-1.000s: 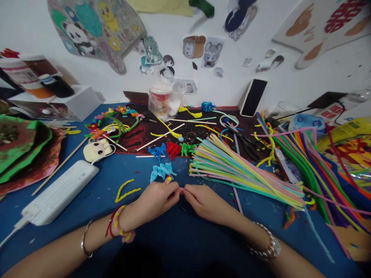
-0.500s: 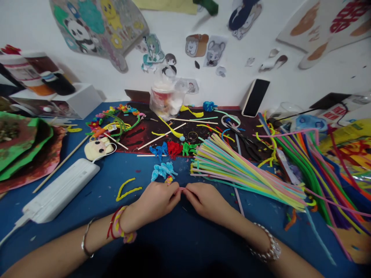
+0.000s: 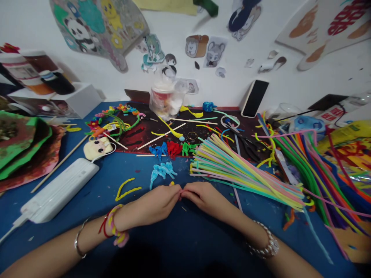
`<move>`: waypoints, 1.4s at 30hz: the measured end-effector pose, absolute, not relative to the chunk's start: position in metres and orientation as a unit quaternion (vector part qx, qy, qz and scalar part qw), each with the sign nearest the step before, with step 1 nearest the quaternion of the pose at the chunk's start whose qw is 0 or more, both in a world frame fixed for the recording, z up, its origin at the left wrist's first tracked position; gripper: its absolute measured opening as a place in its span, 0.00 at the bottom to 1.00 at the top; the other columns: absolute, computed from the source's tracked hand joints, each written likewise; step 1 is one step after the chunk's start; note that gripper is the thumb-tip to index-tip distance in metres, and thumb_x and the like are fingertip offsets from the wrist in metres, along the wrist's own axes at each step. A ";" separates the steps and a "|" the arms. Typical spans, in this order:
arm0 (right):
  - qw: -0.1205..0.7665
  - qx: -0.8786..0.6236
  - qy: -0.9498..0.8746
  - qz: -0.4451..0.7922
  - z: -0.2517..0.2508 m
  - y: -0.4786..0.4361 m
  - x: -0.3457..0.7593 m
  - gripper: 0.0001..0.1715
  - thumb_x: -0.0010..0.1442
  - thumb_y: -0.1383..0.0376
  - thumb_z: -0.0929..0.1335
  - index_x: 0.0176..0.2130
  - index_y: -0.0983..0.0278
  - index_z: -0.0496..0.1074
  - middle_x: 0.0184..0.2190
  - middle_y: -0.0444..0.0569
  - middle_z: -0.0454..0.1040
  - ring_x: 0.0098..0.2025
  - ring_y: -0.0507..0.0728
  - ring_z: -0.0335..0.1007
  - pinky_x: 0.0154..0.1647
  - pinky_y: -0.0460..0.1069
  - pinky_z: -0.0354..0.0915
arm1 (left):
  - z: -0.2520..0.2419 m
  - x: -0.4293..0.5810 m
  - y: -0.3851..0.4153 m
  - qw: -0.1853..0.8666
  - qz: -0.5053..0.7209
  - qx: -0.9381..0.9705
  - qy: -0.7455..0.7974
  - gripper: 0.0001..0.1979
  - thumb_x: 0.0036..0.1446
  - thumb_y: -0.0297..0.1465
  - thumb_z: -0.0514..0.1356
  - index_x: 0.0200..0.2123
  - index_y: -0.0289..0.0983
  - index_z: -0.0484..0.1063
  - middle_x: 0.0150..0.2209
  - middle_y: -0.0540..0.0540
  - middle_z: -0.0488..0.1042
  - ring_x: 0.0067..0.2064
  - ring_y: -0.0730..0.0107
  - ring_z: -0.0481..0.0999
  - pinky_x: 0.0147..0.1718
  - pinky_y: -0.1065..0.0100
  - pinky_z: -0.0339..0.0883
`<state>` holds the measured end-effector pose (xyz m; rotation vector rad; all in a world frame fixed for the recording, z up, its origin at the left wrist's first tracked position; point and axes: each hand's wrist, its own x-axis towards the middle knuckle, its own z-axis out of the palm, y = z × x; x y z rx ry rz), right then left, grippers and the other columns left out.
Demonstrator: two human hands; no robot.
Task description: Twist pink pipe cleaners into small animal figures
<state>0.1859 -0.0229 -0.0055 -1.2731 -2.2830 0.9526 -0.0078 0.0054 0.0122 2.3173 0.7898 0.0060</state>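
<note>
Above the blue tabletop, my left hand [image 3: 160,200] and my right hand [image 3: 205,197] meet at the fingertips, both pinched. Between them a bit of pink pipe cleaner [image 3: 181,192] shows; the fingers hide most of it. A small yellow tip pokes out above my left hand's fingers. Just beyond lies a light-blue twisted pipe-cleaner figure [image 3: 162,170]. Behind it sit a blue figure [image 3: 158,150], a red figure [image 3: 174,150] and a green figure [image 3: 188,147]. Left of my left hand is a bent yellow pipe cleaner [image 3: 126,189].
A bundle of pastel pipe cleaners [image 3: 246,172] lies right of my hands, with brighter ones [image 3: 310,166] farther right. Scissors [image 3: 249,146] rest on the dark mat [image 3: 136,139]. A white power strip [image 3: 60,191] lies at left. A phone [image 3: 255,98] leans against the wall.
My hands have drawn closer together, so less of the pink pipe cleaner shows between them. My left hand has turned, and the coloured bit above it is now mostly hidden.
</note>
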 end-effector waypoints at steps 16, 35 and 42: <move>0.333 -0.517 -0.755 0.228 -0.005 -0.026 0.182 0.06 0.60 0.66 0.63 0.33 0.64 0.68 0.29 0.46 0.69 0.32 0.52 0.65 0.33 0.46 0.60 | 0.013 -0.002 0.005 0.450 0.077 0.812 0.365 0.15 0.64 0.31 0.41 0.27 0.37 0.59 0.21 0.54 0.63 0.23 0.76 0.62 0.26 0.72 0.56; 0.391 -0.441 -0.807 0.038 -0.014 -0.040 0.173 0.07 0.57 0.72 0.64 0.36 0.63 0.70 0.30 0.50 0.74 0.33 0.53 0.70 0.35 0.47 0.67 | -0.001 0.000 0.000 0.487 0.145 0.761 0.403 0.13 0.63 0.33 0.42 0.27 0.38 0.57 0.19 0.56 0.59 0.20 0.78 0.58 0.21 0.74 0.53; 0.448 -0.500 -0.726 0.152 -0.003 -0.038 0.170 0.05 0.57 0.69 0.65 0.33 0.63 0.71 0.27 0.47 0.70 0.28 0.51 0.66 0.29 0.46 0.65 | -0.003 0.000 0.000 0.462 0.162 0.779 0.392 0.11 0.63 0.31 0.42 0.30 0.38 0.58 0.23 0.54 0.63 0.23 0.77 0.61 0.25 0.73 0.56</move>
